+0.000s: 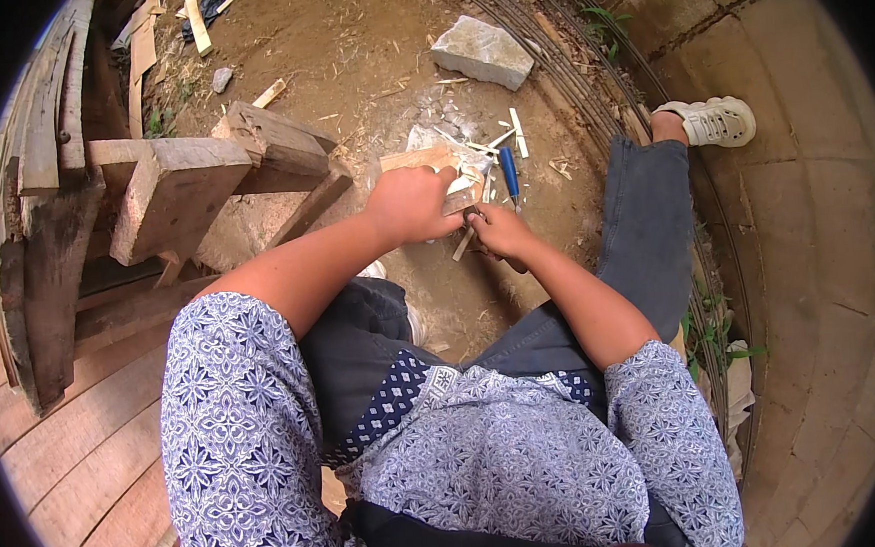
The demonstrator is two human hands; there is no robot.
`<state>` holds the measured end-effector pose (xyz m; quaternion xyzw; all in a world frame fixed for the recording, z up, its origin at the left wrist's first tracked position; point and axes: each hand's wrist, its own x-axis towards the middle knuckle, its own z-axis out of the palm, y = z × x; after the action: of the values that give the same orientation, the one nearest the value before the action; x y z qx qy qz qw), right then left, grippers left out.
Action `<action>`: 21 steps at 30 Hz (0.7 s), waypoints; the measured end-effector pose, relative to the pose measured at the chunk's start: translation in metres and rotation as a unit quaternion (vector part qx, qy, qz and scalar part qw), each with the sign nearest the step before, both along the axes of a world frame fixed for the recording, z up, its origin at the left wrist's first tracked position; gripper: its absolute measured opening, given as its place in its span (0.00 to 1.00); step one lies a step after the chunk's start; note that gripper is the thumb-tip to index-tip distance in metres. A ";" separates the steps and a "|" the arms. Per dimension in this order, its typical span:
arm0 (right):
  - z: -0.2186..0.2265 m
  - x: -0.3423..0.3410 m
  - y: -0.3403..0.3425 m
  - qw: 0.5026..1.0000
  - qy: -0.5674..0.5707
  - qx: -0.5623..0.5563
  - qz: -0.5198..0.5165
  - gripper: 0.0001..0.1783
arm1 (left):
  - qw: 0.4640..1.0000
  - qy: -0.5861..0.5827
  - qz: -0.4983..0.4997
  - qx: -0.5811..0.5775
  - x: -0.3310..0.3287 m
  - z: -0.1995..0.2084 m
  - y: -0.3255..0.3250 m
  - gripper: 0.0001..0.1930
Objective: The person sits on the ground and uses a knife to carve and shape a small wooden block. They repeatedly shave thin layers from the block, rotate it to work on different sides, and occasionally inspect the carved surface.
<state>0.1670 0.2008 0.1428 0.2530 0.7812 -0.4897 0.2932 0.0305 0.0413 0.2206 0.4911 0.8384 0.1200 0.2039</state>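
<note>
My left hand (pixel 408 205) is closed around a pale piece of wood (pixel 419 159), its fingers curled over the near side. Close beside it on the right, my right hand (pixel 500 234) grips a dark-handled knife. The knife's flat blade (pixel 459 202) reaches toward the left hand and touches or nearly touches the wood; my fingers partly hide where they meet. A thin wooden strip (pixel 464 244) juts out below the two hands. Just beyond the right hand lies a chisel with a blue handle (pixel 508 172).
Thin wood offcuts (pixel 519 133) and shavings lie on the dirt ground. Farther off sits a pale stone block (pixel 482 53). A rough timber frame (pixel 177 189) stands at my left. Long metal rods (pixel 584 44) run along a wall (pixel 801 151) on the right.
</note>
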 end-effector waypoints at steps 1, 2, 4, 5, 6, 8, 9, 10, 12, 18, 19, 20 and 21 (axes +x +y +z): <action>0.001 0.000 0.000 1.000 -0.004 -0.005 -0.002 0.16 | 1.000 0.000 0.000 -0.001 0.000 0.000 0.001 0.26; 0.000 0.002 0.000 1.000 0.000 -0.012 -0.021 0.16 | 1.000 -0.001 0.000 -0.003 0.000 0.001 0.001 0.26; -0.004 0.008 0.003 0.998 0.007 -0.025 -0.060 0.17 | 1.000 0.001 -0.003 -0.004 0.001 0.002 0.003 0.26; 0.000 0.006 0.003 0.997 0.013 -0.040 -0.064 0.17 | 1.000 0.002 -0.002 -0.006 0.001 0.002 0.002 0.26; 0.004 0.005 0.004 0.996 0.018 -0.055 -0.068 0.18 | 1.000 0.002 0.000 -0.011 0.001 0.001 0.001 0.27; 0.006 0.004 0.005 0.993 0.022 -0.083 -0.076 0.18 | 1.000 0.002 0.003 -0.020 0.002 -0.004 0.001 0.27; 0.005 0.004 0.005 0.992 0.021 -0.095 -0.080 0.18 | 1.000 -0.002 0.004 -0.025 0.002 -0.005 0.002 0.29; 0.004 0.004 0.006 0.991 0.020 -0.107 -0.083 0.18 | 0.999 -0.006 0.007 -0.031 0.001 -0.006 0.002 0.30; -0.001 0.007 0.005 0.986 0.020 -0.123 -0.115 0.18 | 0.998 -0.013 0.001 -0.053 0.004 0.001 0.002 0.33; -0.002 0.002 -0.001 0.985 0.052 -0.101 -0.128 0.26 | 0.995 -0.011 -0.014 -0.103 -0.002 0.028 -0.015 0.47; 0.000 0.001 -0.003 0.976 0.044 -0.144 -0.159 0.27 | 0.992 -0.002 -0.024 -0.124 -0.003 0.035 -0.020 0.46; 0.003 -0.001 -0.003 0.963 0.036 -0.188 -0.190 0.27 | 0.989 0.008 -0.033 -0.146 -0.004 0.046 -0.026 0.46; 0.005 -0.001 -0.004 0.948 0.026 -0.228 -0.222 0.27 | 0.985 0.015 -0.044 -0.164 -0.005 0.056 -0.030 0.45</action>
<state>0.1658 0.1972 0.1481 0.3332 0.5803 -0.7138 0.2066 0.0258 0.0111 0.2770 0.4890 0.8273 -0.0361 0.2740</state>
